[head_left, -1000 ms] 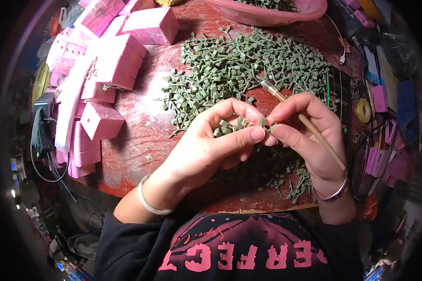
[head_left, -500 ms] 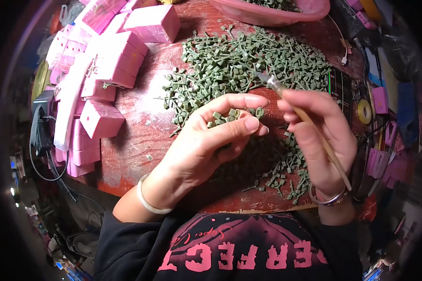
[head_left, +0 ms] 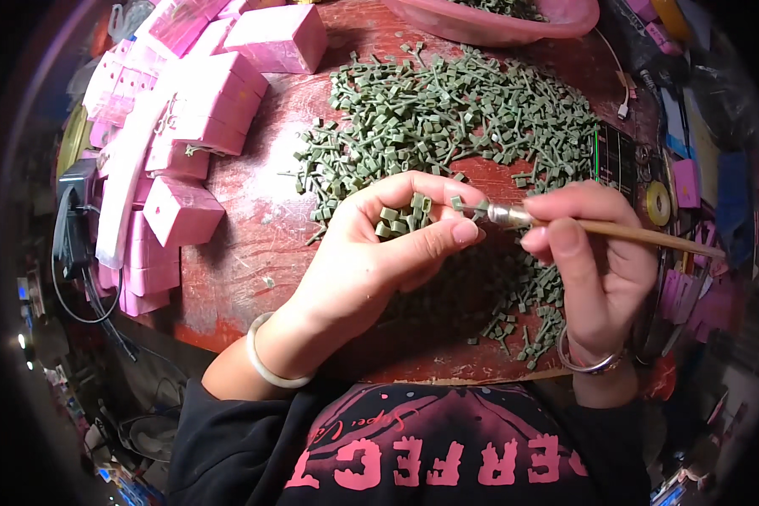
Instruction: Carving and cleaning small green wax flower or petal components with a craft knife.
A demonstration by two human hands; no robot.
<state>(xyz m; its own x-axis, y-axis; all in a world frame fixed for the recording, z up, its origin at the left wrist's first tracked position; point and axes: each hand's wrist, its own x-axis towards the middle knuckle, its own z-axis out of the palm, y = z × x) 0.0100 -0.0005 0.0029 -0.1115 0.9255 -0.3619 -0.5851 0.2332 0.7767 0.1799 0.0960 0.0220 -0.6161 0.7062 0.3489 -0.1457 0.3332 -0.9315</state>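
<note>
if the wood-handled tool slips, the pinching right hand may prick the half-curled left hand holding square-headed green pegs.

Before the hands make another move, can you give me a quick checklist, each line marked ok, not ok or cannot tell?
1. Left hand holding its small green pieces: ok, several sit within the curled fingers.
2. Right hand gripping the wooden-handled tool: ok, the fingers and thumb hold it.
3. Tool's tip touching the piece near the left fingertips: cannot tell, too small.
4. Table free of loose pieces near the hands: not ok, a green pile covers much of it.
5. Pink bowl apart from both hands: ok.
</note>
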